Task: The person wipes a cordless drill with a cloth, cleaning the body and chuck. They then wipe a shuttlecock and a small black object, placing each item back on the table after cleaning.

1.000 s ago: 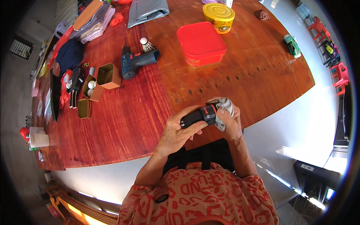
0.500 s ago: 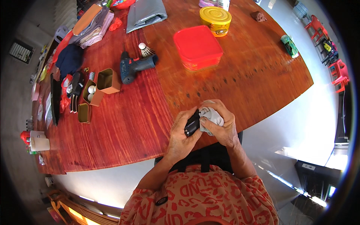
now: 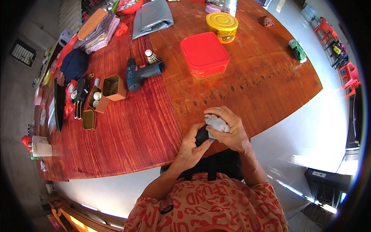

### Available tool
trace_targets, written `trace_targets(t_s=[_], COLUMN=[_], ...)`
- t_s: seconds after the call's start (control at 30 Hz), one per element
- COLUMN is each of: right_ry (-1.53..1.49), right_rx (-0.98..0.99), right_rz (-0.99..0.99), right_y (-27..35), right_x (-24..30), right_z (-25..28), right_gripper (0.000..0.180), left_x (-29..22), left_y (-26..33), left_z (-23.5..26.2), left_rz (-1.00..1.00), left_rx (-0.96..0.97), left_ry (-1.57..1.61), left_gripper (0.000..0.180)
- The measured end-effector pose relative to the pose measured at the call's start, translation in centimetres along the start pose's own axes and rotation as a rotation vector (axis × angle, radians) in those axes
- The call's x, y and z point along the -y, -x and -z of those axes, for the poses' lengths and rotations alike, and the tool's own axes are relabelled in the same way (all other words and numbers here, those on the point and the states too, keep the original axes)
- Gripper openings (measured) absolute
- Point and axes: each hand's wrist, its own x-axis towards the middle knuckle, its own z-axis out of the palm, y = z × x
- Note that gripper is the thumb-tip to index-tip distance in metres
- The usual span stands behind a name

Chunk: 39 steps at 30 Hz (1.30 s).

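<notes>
Close in front of me, just off the table's near edge, my left hand [image 3: 191, 144] is closed around a small black block-shaped object [image 3: 201, 135]. Much of that object is covered by fingers and cloth, so its exact kind does not show. My right hand [image 3: 234, 129] grips a bunched light grey cloth [image 3: 217, 124], pressing it against the upper right part of the black object. Both hands touch or nearly touch at the fingertips.
On the wooden table [image 3: 127, 150] lie a blue cordless drill [image 3: 136, 75], a shuttlecock [image 3: 152, 57], open tins [image 3: 114, 88] and a red lidded box [image 3: 205, 54]. Behind stand a yellow tub [image 3: 222, 26] and a folded grey plastic sheet [image 3: 154, 17]. Clothes [image 3: 98, 33] are piled far left.
The black object has turned, and its end with small light marks is now out of sight. My right hand has shifted the cloth slightly over it. The whole view has tilted a little.
</notes>
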Motion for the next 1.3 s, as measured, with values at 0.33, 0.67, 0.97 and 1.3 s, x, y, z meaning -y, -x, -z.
trace_targets(t_s=[0.33,0.67,0.97,1.3], right_ry=[-0.238,-0.241,-0.098,-0.181], right_rx=[0.093,-0.226,-0.069,-0.237], right_rz=[-0.28,-0.081,0.038,-0.096], right_y=[-0.3,-0.4,-0.1,-0.7], right_x=[0.4,-0.2,-0.5,-0.6], right_z=[1.0,-0.3,0.2,-0.7], right_gripper=[0.035,0.034,0.028,0.026], left_x=[-0.1,-0.3,-0.5,-0.4], left_y=[-0.5,-1.3,-2.1,-0.7], left_z=[0.1,0.1,2.3,0.1], left_rz=[-0.436,-0.11,0.458,0.142], left_rx=[0.024,-0.032,0.383,0.086], left_ry=[-0.387,0.084,0.376,0.241], left_gripper=[0.058,0.057,0.053,0.057])
